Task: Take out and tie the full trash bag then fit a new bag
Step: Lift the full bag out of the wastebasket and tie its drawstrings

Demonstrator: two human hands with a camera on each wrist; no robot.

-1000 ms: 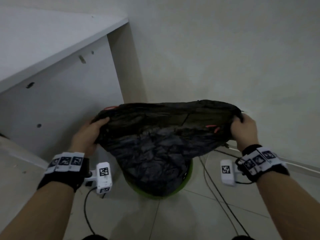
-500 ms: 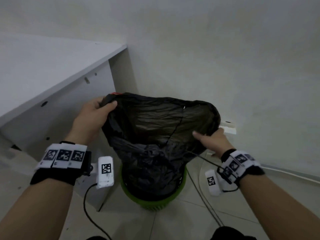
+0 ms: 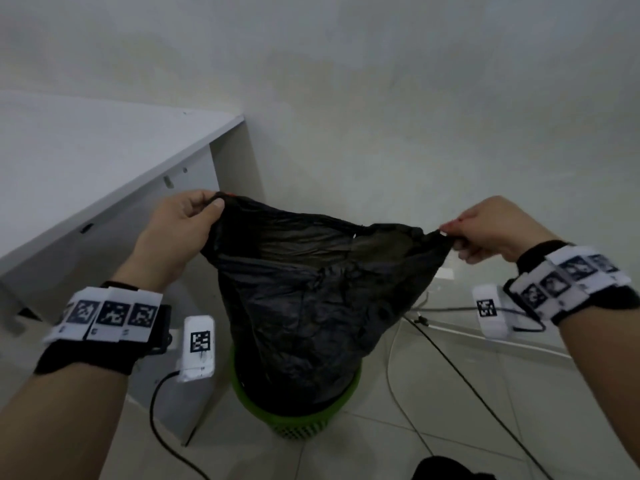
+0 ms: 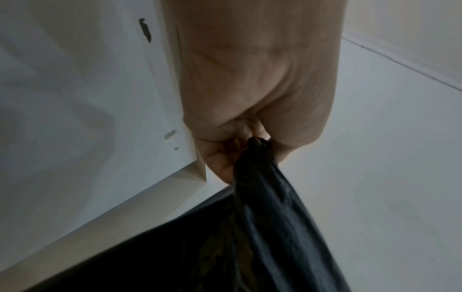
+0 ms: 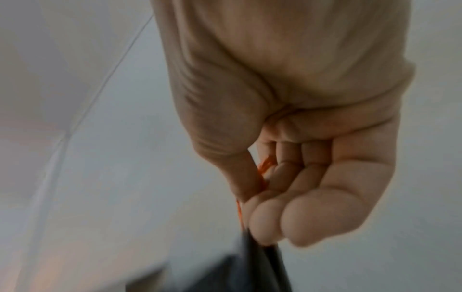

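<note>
A black trash bag (image 3: 304,306) hangs stretched between my hands, its lower part still inside a round green bin (image 3: 298,420) on the floor. My left hand (image 3: 194,216) grips the bag's left rim; in the left wrist view the bunched black plastic (image 4: 260,177) runs out of my left hand (image 4: 245,146). My right hand (image 3: 460,237) pinches the right rim, pulled out to a point. In the right wrist view, my right hand (image 5: 257,207) holds an orange drawstring (image 5: 265,168) with the black bag (image 5: 250,264). The bag's mouth gapes open between the two grips.
A white desk (image 3: 86,174) stands at the left, its side panel close beside the bin. A pale wall (image 3: 381,98) rises behind. Black cables (image 3: 450,368) cross the tiled floor to the right of the bin. A dark shape (image 3: 446,469) shows at the bottom edge.
My right hand has moved out to the right and up, pulling the bag's right rim taut into a point. The left hand has kept its hold on the left rim.
</note>
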